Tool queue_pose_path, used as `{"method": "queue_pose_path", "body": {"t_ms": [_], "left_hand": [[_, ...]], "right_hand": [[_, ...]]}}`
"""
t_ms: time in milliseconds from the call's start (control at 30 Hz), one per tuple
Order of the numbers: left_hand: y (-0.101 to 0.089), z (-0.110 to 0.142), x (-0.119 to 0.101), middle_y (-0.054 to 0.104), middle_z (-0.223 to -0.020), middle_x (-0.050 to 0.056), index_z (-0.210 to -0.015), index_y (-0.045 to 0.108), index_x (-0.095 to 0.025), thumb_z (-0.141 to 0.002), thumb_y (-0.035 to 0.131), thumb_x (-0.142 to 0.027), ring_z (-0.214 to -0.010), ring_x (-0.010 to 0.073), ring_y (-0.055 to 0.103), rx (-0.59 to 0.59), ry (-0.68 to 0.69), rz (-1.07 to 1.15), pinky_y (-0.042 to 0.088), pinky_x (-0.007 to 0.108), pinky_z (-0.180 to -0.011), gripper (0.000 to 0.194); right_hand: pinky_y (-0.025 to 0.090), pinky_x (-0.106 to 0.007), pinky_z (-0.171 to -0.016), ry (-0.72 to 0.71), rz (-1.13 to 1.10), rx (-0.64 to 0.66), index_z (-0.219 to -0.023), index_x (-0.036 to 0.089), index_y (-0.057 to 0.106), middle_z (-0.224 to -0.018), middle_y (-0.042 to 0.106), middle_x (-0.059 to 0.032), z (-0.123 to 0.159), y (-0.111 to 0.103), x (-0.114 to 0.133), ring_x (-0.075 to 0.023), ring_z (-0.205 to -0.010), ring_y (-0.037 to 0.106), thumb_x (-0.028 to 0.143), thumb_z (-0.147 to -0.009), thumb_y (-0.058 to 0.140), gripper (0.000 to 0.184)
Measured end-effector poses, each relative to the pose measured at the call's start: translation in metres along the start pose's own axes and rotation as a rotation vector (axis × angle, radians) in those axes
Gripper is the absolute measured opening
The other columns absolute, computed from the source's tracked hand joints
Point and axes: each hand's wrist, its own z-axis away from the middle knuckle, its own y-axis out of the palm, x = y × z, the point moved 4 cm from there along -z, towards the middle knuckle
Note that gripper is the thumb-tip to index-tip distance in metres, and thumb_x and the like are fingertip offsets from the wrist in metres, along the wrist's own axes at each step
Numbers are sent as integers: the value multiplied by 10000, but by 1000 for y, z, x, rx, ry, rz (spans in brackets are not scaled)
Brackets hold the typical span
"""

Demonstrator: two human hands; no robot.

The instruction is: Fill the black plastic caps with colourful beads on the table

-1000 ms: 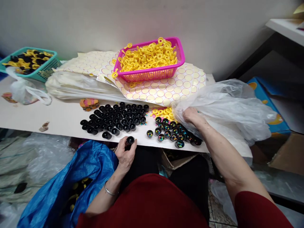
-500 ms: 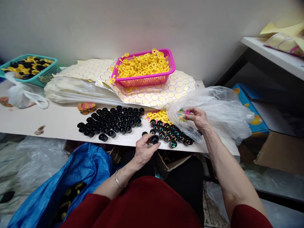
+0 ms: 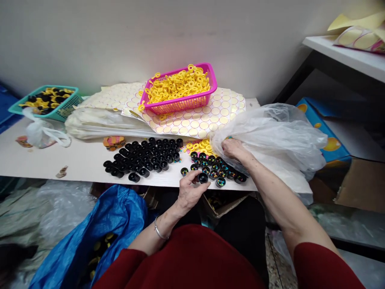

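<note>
My left hand (image 3: 190, 192) pinches a small black cap (image 3: 203, 178) at the front edge of the white table (image 3: 81, 158). The cap rests beside a cluster of black caps filled with coloured beads (image 3: 215, 168). My right hand (image 3: 233, 149) reaches into the mouth of a clear plastic bag (image 3: 270, 136) lying at the table's right end; its fingers are curled and partly hidden by the plastic. A larger group of black caps without beads (image 3: 147, 154) stands to the left. A few yellow rings (image 3: 200, 145) lie between the two groups.
A pink basket of yellow rings (image 3: 177, 88) sits on sticker sheets (image 3: 204, 118) at the back. A teal basket (image 3: 48, 102) stands far left. A blue bag (image 3: 99, 228) hangs below the table by my left arm. A shelf (image 3: 345, 56) and cardboard boxes (image 3: 357, 188) are at right.
My left hand carried a black cap from the table's front left to the bead-filled group. My right hand lifted out of the plastic bag with beads, then went back into it.
</note>
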Motion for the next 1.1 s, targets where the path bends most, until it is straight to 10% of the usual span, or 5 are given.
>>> {"method": "queue_pose_path", "body": {"t_ms": [233,500,800,1100], "left_hand": [[0,-10,-4,685,-746,-1,-863,738,-184,-651,789,-289,-638,114,553,29,-11,-12,475,242,-604,242],[40,-36,-3,745,-893,27,-926,754,-210,-679,804,-239,-824,192,652,190,69,-231,531,322,-784,254],[54,-27,-3,747,-977,43,-1040,737,-208,-730,764,-298,-925,229,645,302,176,-374,515,356,-849,324],[50,-22,-5,730,-936,35,-1002,721,-186,-730,761,-259,-890,211,631,312,160,-380,501,347,-827,285]], "right_hand": [[544,-282,-733,-73,-277,-139,-873,142,722,-837,739,-75,5,-6,-16,-200,-815,689,251,-729,597,220],[555,-320,-746,-248,-939,-186,-806,214,741,-805,714,-9,93,-34,-12,-163,-748,652,359,-601,850,273],[466,-324,-734,-699,-24,-236,-908,197,738,-890,712,-69,148,-45,50,-192,-805,583,234,-939,552,192],[337,-343,-690,-785,600,-337,-893,183,709,-866,667,-78,171,-40,81,-217,-807,463,56,-844,500,249]]}}
